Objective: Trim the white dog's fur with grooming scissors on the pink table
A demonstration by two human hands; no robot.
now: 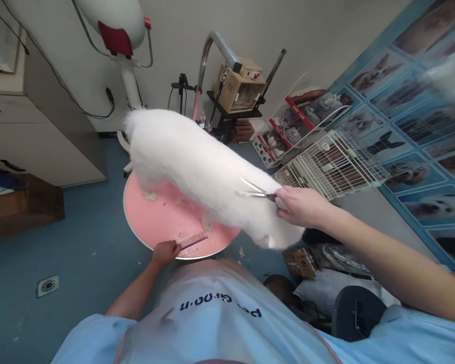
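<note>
A white dog (197, 156) stands on a round pink grooming table (144, 217), its head toward the right and its rump toward the left. My right hand (298, 205) is closed on scissors (263, 194) above the dog's neck and shoulders, with the two blades apart and pointing left. Near the table's front rim, my left hand (167, 252) is closed around the end of a comb (192, 241). The comb's teeth face up and away from me, over the table top. Whether it touches the surface, I cannot tell.
Behind the dog rises a metal grooming arm (222, 48). A beige cabinet (240, 88) and a large white dryer (116, 20) stand along the wall. A wire cage (337, 164) is at the right. Drawers (18, 131) stand left; boxes (299, 262) lie on the floor.
</note>
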